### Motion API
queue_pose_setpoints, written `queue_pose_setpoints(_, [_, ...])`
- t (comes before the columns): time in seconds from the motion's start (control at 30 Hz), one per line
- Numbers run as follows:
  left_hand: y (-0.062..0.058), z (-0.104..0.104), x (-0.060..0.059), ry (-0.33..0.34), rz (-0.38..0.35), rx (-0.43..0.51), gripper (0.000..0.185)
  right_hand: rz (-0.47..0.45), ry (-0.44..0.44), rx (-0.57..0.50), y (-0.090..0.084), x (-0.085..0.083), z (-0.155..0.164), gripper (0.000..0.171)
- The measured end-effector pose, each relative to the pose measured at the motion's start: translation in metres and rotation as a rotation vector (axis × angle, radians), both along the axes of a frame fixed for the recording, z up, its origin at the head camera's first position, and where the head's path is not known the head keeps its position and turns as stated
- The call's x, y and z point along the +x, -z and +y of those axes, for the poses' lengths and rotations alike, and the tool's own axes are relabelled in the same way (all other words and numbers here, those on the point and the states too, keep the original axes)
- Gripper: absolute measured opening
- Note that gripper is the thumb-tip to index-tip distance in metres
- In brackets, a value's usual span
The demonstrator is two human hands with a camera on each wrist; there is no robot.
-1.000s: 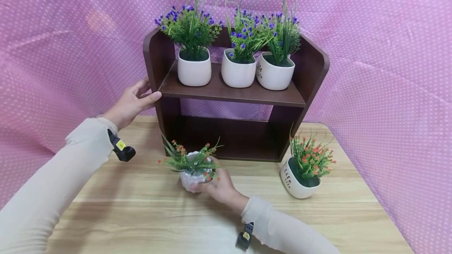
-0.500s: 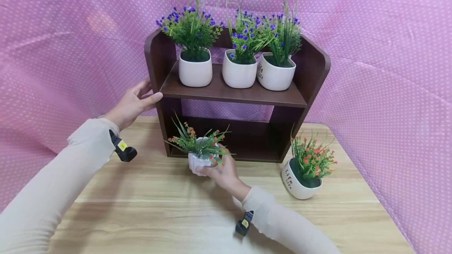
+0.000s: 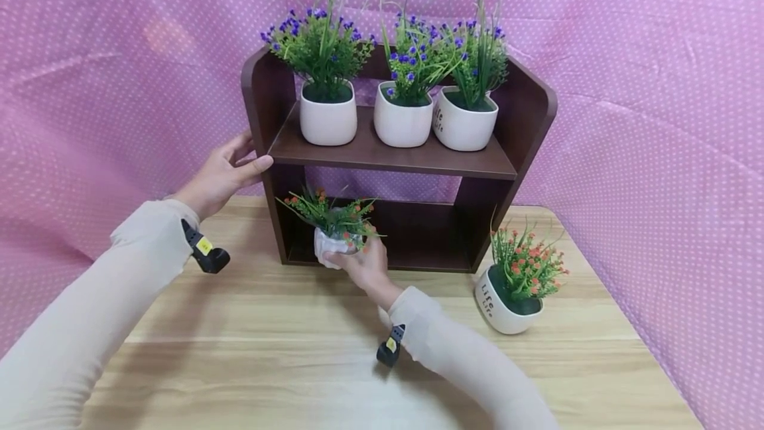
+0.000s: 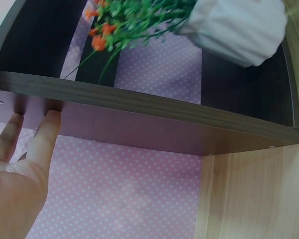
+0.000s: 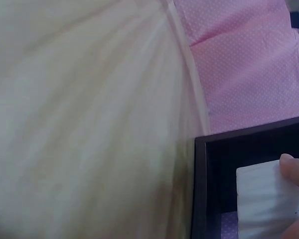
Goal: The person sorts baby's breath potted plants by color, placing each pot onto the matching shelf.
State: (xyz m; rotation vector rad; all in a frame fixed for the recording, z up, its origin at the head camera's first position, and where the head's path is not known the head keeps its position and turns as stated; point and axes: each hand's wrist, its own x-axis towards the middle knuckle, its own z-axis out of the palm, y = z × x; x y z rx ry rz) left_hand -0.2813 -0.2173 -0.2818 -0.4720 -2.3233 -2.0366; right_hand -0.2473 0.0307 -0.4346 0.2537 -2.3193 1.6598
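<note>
My right hand [image 3: 365, 263] grips a white ridged flower pot [image 3: 331, 246] with orange flowers, thumb at its front. It is at the left of the lower opening of the dark brown shelf [image 3: 412, 168]. In the left wrist view the pot [image 4: 244, 32] and some orange blooms show past the side panel; the right wrist view shows part of the pot [image 5: 266, 199] under my fingertips. My left hand [image 3: 221, 174] rests against the shelf's left side, thumb on the front edge; in the left wrist view its straight fingers [image 4: 44, 139] touch the outer panel.
Three white pots with purple flowers, left [image 3: 328, 118], middle [image 3: 402, 121] and right [image 3: 468, 125], stand on the upper board. A white "Life" pot [image 3: 507, 307] with orange flowers stands on the wooden table [image 3: 268, 350], right of the shelf. Pink dotted cloth [image 3: 627, 85] hangs behind.
My right hand has carried the ridged flower pot from over the table, forward and into the mouth of the lower compartment. The left hand stays at the shelf's side.
</note>
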Motion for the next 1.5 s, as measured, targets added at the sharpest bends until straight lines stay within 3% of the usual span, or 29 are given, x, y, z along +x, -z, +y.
queue_pose_setpoints(0.17, [0.001,-0.001,0.001,-0.005,0.006,-0.003,0.068,0.013,0.056,-0.001,-0.003,-0.013,-0.007,0.052])
queue_pose_setpoints(0.5, [0.005,-0.002,0.001,-0.002,0.008,0.01,0.067,-0.037,0.183,0.028,0.004,-0.039,-0.025,0.059])
queue_pose_setpoints(0.7, [0.006,-0.003,0.002,-0.015,0.015,-0.018,0.067,-0.06,0.202,0.016,0.006,-0.049,-0.03,0.062])
queue_pose_setpoints(1.07, [0.002,-0.002,-0.001,-0.017,0.038,-0.03,0.066,-0.07,0.259,0.028,0.008,-0.06,-0.038,0.07])
queue_pose_setpoints(1.3, [0.001,-0.001,0.001,-0.035,0.025,-0.057,0.067,-0.108,0.262,-0.025,0.014,-0.058,-0.041,0.067])
queue_pose_setpoints(1.5, [0.001,0.0,0.002,-0.043,0.029,-0.068,0.067,-0.095,0.301,0.012,0.02,-0.057,-0.045,0.071])
